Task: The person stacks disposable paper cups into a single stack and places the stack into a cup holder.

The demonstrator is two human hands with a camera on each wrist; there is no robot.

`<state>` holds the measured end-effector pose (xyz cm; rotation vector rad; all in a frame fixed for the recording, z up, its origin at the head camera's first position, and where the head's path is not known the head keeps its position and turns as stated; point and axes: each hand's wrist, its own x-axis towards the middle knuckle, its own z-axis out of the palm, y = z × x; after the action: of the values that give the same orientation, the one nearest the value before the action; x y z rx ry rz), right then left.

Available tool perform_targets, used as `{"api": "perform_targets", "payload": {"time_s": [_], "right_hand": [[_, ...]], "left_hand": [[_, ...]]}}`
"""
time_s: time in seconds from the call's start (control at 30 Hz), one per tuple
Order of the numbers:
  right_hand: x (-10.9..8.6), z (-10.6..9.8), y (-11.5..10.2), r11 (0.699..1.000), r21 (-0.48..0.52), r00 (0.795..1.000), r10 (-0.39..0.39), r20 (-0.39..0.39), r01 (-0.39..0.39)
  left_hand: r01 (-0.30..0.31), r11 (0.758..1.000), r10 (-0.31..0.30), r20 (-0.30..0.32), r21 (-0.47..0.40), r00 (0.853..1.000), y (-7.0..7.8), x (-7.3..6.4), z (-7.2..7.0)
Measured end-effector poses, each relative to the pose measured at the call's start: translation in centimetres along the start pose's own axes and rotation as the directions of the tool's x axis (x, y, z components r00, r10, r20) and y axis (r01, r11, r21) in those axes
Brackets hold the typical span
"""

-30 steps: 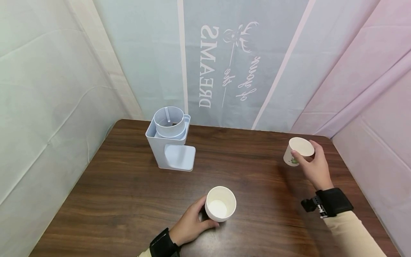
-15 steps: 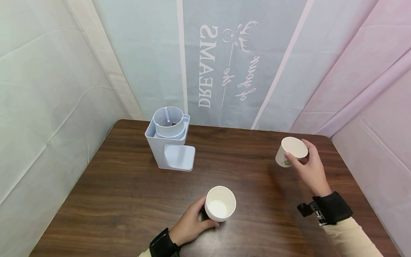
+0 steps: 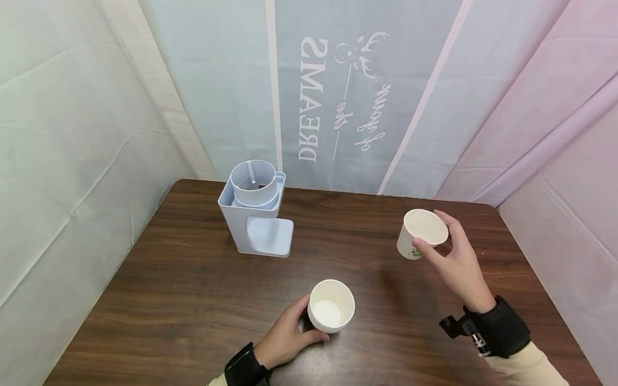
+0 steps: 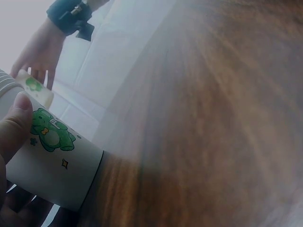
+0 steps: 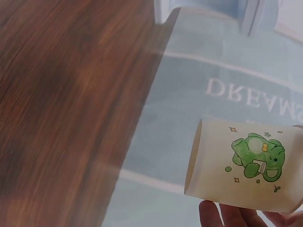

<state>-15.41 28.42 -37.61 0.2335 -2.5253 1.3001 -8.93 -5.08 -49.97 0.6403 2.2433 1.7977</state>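
Note:
Near the front middle of the table, my left hand [image 3: 288, 333] grips a white paper cup [image 3: 331, 306] by its left side. In the left wrist view that cup [image 4: 71, 175] has a green bear print, and its base is at the table surface. My right hand [image 3: 461, 260] holds a second paper cup [image 3: 417, 236] between thumb and fingers at the right. This cup is tilted and lifted above the table, its shadow lying below it. A green bear also shows on it [image 5: 246, 165] in the right wrist view. The head view shows the inside of the left cup bare.
A pale blue plastic holder [image 3: 258, 214] with a round tube on top and a flat foot stands at the back left. The brown wooden table [image 3: 193, 300] ends at a printed curtain [image 3: 232, 91], with pale cloth on both sides.
My right hand has carried its paper cup leftward and slightly toward the front. The left hand and its cup have stayed in place.

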Motion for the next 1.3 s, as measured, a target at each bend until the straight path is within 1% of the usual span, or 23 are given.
{"api": "perform_targets", "payload": {"time_s": [0.13,0.3,0.67,1.0,1.13,1.3], "right_hand": [[-0.5,0.4,-1.3,1.000,0.010,1.000,-0.016,0.008,0.016],[-1.1,0.9,-2.9,0.999,0.043,0.999,-0.029,0.038,0.027],[-2.4,1.6,-5.7,0.997,0.024,0.994,-0.071,0.078,0.070],[-3.5,2.6,-7.8,0.981,0.133,0.982,-0.154,0.112,0.139],[-4.0,3.0,-8.5,0.975,0.156,0.975,-0.180,0.131,0.159],[-4.7,3.4,-9.1,0.966,0.184,0.964,-0.212,0.163,0.182]], "left_hand": [[-0.001,1.000,0.001,0.003,-0.002,1.000,0.1,0.0,0.0],[-0.005,1.000,0.005,0.003,0.000,1.000,0.1,0.0,0.0],[-0.008,1.000,0.008,0.001,-0.007,1.000,0.0,0.0,0.0],[-0.010,1.000,0.010,-0.002,0.008,1.000,0.0,0.1,0.0],[-0.012,1.000,0.012,-0.002,0.012,1.000,0.0,0.0,-0.1],[0.000,1.000,0.000,0.000,0.011,1.000,0.1,0.0,-0.1]]}}
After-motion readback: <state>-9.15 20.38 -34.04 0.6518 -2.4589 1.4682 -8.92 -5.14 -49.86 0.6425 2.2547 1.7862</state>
